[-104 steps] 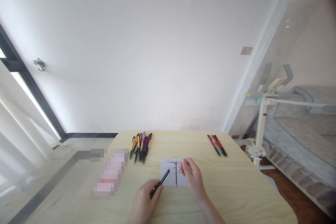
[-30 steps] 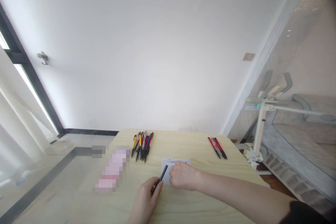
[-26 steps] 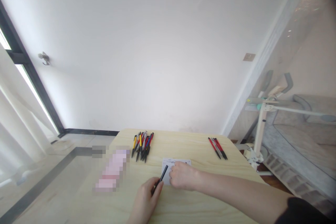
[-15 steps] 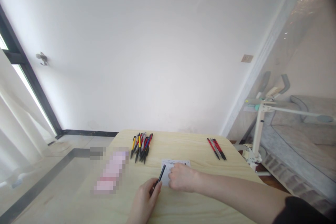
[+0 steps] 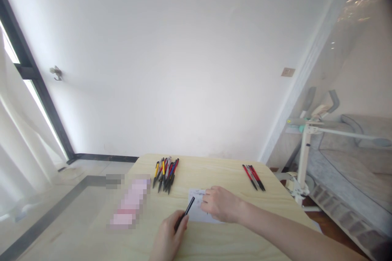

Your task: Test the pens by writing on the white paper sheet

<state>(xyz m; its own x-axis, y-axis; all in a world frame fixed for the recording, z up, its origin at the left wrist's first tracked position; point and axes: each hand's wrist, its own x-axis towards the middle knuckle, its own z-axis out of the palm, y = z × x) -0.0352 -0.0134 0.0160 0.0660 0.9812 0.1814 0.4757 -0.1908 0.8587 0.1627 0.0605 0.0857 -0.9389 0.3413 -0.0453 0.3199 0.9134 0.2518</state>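
Over to the head view, and straight to the pale wooden table (image 5: 220,173). Clamped in the left hand (image 5: 168,231), between thumb and fingers: a black pen (image 5: 189,206), slanting up and to the right, upper end in front of the left part of a white sheet of paper (image 5: 200,217). Flat on the tabletop, that sheet, faintly marked, and partly hidden beneath the right hand (image 5: 220,204). Curled up there, fingertips bunched together low over the paper, with a small dark speck just below. Blocked by the knuckles, so no telling a pinch on something from a bare curl.

Up at the far left, what a jumble! A heap of pens (image 5: 163,171), yellow, red, grey and blue, with black ends, lying across one another. Well apart, at the far right, a smaller group of red and grey pens (image 5: 257,176), side by side. Along the left edge, a pixelated pink patch (image 5: 131,202), too blurred to name. Behind, a white wall (image 5: 183,69); off to the right, a grey sofa (image 5: 352,167).
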